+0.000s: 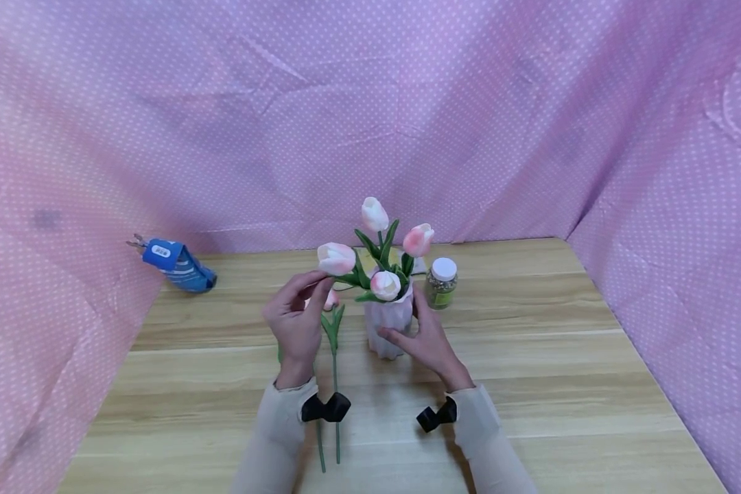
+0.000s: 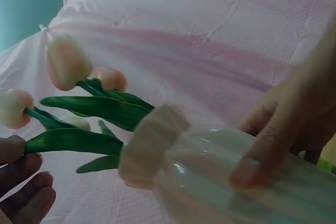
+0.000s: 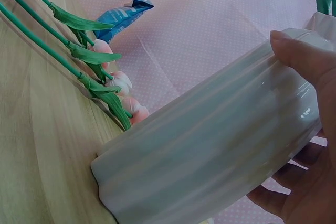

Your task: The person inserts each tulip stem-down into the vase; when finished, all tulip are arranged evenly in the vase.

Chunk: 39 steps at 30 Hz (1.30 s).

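Note:
A ribbed white vase (image 1: 387,326) stands on the table with several pink-and-white tulips in it. My right hand (image 1: 432,339) grips its right side, thumb across the front and fingers round the back, as the right wrist view confirms. On the vase's left, my left hand (image 1: 293,322) is raised beside the leftmost tulip (image 1: 336,259). Its thumb and fingertips pinch the tip of that tulip's green leaf (image 2: 73,141). The stem ends are hidden inside the vase. Three loose tulips (image 3: 94,53) lie on the table to the left, partly covered by my left hand in the head view.
A clear jar with a white lid (image 1: 442,283) stands just right of the vase. At the table's back left is a blue packet (image 1: 182,266). Something yellow, mostly hidden, lies behind the vase. A pink dotted curtain (image 1: 272,137) encloses the back and sides.

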{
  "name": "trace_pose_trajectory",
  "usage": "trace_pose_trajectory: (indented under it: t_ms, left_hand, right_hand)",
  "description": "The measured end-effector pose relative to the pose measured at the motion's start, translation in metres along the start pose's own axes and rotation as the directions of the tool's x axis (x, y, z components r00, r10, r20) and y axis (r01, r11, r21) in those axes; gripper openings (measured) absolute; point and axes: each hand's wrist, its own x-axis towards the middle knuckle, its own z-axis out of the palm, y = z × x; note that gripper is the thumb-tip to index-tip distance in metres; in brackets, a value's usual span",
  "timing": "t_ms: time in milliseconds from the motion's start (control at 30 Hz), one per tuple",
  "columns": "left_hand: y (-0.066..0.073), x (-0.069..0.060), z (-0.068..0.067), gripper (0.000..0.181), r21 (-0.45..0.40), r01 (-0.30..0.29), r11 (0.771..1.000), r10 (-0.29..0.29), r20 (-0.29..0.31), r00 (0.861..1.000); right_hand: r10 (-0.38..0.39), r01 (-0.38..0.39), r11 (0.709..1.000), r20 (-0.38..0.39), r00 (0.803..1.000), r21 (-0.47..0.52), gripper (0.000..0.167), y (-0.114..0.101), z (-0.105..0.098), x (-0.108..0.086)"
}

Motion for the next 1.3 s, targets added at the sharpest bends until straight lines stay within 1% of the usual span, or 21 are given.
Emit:
trace_pose_trajectory:
  t_ms: [133, 300, 400, 633, 733, 800, 933, 1000, 1133, 1233, 1300]
  left_hand:
    - [-0.008, -0.004, 0.003, 0.018, 0.035, 0.041, 0.999, -0.043, 0.043, 0.998]
    - [-0.017, -0.008, 0.008, 0.012, 0.022, 0.066, 0.998, -0.067, 0.088, 0.994]
    - [-0.019, -0.010, 0.009, 0.011, 0.032, 0.079, 0.996, -0.082, 0.098, 0.992]
    - [-0.020, -0.013, 0.009, 0.013, 0.104, 0.108, 0.989, -0.119, 0.102, 0.988]
    - [-0.017, -0.013, 0.007, 0.014, 0.116, 0.108, 0.987, -0.120, 0.107, 0.987]
    - [-0.015, -0.012, 0.005, 0.015, 0.116, 0.096, 0.989, -0.109, 0.111, 0.988]
    - [-0.010, -0.009, -0.004, 0.018, 0.111, 0.064, 0.992, -0.077, 0.113, 0.991]
    - [-0.007, -0.007, -0.010, 0.020, 0.105, 0.055, 0.993, -0.066, 0.102, 0.993]
    - [-0.002, -0.001, -0.025, 0.025, 0.112, 0.047, 0.993, -0.053, 0.055, 0.997]
    - [0.000, 0.004, -0.041, 0.027, 0.119, 0.053, 0.991, -0.055, 0.011, 0.998]
    - [0.001, 0.008, -0.053, 0.026, 0.139, 0.065, 0.988, -0.064, -0.014, 0.998]
  right_hand:
    - [-0.003, 0.003, 1.000, -0.003, 1.000, 0.001, 0.088, -0.001, 0.000, 0.000]
    - [0.002, -0.002, 1.000, -0.003, 1.000, -0.002, 0.087, -0.001, 0.000, 0.000]
    - [0.010, -0.010, 1.000, -0.002, 1.000, -0.003, 0.087, -0.001, 0.000, 0.000]
    - [0.025, -0.025, 1.000, 0.004, 1.000, -0.004, 0.088, -0.001, 0.000, 0.000]
    - [0.022, -0.022, 1.000, 0.004, 1.000, -0.002, 0.089, -0.001, 0.000, 0.000]
    - [0.013, -0.013, 1.000, 0.002, 1.000, -0.004, 0.090, 0.000, 0.000, 0.001]
    - [0.007, -0.007, 1.000, -0.005, 1.000, -0.012, 0.090, 0.001, 0.000, 0.001]
    - [0.009, -0.009, 1.000, -0.004, 1.000, -0.016, 0.090, 0.000, 0.000, 0.002]
    - [0.018, -0.018, 1.000, 0.002, 1.000, -0.009, 0.090, 0.000, 0.000, 0.002]
    - [0.029, -0.029, 1.000, 0.004, 1.000, -0.002, 0.090, 0.000, 0.000, 0.002]
    - [0.037, -0.037, 0.999, 0.009, 0.999, 0.002, 0.091, 0.000, 0.000, 0.001]
